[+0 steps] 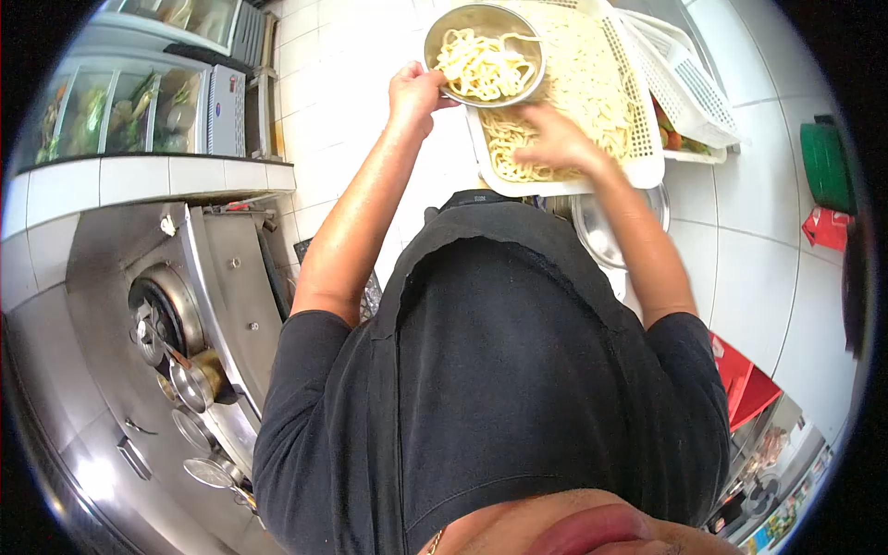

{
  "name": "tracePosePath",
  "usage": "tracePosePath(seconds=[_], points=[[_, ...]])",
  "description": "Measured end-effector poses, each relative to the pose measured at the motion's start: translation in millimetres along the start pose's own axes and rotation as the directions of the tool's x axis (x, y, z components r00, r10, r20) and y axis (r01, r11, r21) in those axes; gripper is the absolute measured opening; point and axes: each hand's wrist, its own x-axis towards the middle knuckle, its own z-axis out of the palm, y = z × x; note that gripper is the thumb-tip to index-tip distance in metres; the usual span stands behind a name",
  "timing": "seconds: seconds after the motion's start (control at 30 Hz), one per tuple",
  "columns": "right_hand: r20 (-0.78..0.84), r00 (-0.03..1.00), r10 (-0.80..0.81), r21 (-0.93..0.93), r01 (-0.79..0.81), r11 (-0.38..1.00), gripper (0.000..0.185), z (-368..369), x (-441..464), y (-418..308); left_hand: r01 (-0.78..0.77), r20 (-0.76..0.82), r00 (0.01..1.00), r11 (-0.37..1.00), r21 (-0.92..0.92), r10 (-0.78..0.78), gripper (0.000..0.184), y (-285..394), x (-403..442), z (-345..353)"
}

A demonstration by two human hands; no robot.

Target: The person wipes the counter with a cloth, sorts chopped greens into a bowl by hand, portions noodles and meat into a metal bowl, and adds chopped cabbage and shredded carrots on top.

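Note:
My left hand (416, 94) grips the rim of a round metal bowl (475, 18), with the thumb over the edge. Thick pale noodles (487, 67) lie in the bowl, and it is held over the left side of a white plastic basket (645, 174). A wide layer of similar pale noodles (592, 83) covers the basket's bottom. Just below the bowl, my right hand (553, 141) hovers over the basket's noodles with fingers apart, slightly blurred. I see nothing held in it. Whether its fingertips touch the noodles, I cannot tell.
Right of the basket stand more white plastic baskets (689, 83) by the tiled wall. A round metal lid or pan (599, 231) sits below the basket, near my right forearm. To the left are a steel stove with pots (194, 384) and a glass-fronted fridge (129, 106) holding vegetables.

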Motion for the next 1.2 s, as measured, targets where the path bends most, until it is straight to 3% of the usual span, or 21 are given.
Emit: tracePosePath(seconds=[0.03,0.1,0.2,0.3,0.4,0.47,0.63,0.67,0.73,0.83,0.93,1.03,1.07,1.2], points=[[-0.027,0.999,0.031,-0.088,-0.033,0.996,0.062,15,-2,-16,-0.001,-0.012,1.0,1.0,0.018,0.002,0.011,-3,6,-2],[-0.154,0.988,-0.031,-0.149,0.008,0.989,0.047,31,0,-33,-0.043,-0.031,0.999,0.999,0.011,0.043,0.009,-1,7,2],[-0.065,0.995,-0.082,-0.115,0.074,0.991,0.035,44,5,0,-0.026,-0.001,1.0,0.999,0.048,0.026,0.008,1,9,4],[0.067,0.998,-0.012,0.145,0.003,0.989,0.022,11,8,29,-0.023,0.016,1.0,0.999,0.034,0.022,0.008,2,8,5],[0.077,0.991,0.114,0.167,-0.125,0.978,0.005,-50,-7,52,-0.021,0.03,0.999,1.0,-0.011,0.021,0.012,-1,6,0],[0.164,0.945,0.284,0.398,-0.326,0.858,0.007,-71,-18,67,-0.021,0.029,0.999,1.0,-0.022,0.022,0.013,-3,4,1],[-0.046,0.975,0.218,0.146,-0.209,0.967,0.011,-90,-13,103,-0.032,0.036,0.999,0.999,-0.007,0.032,0.014,-6,3,-5],[-0.051,0.983,0.177,0.087,-0.173,0.981,0.03,-84,-11,116,-0.032,0.032,0.999,0.999,-0.005,0.032,0.015,-7,3,-6],[-0.06,0.98,0.187,0.071,-0.183,0.981,0.046,-49,-19,101,-0.033,0.028,0.999,0.999,0.001,0.033,0.015,-7,2,-6],[0.025,0.971,0.239,-0.093,-0.236,0.967,0.069,-16,-37,20,-0.031,0.009,0.999,1.0,0.001,0.031,0.015,-6,0,-3],[-0.039,0.984,0.172,-0.006,-0.172,0.985,0.058,15,-36,-24,-0.038,0.027,0.999,0.999,-0.007,0.038,0.013,-10,3,-5],[0.079,0.992,0.1,-0.025,-0.099,0.995,0.044,38,-11,-2,-0.028,0.041,0.999,1.0,0.003,0.028,0.009,-6,-1,1],[0.002,1.0,0.009,-0.028,-0.009,1.0,0.029,37,-9,10,-0.027,0.041,0.999,1.0,0.012,0.027,0.008,-3,-2,5],[0.126,0.988,0.091,0.266,-0.122,0.956,0.021,-28,-5,43,-0.029,0.041,0.999,1.0,0.012,0.028,0.006,-5,-4,2]])
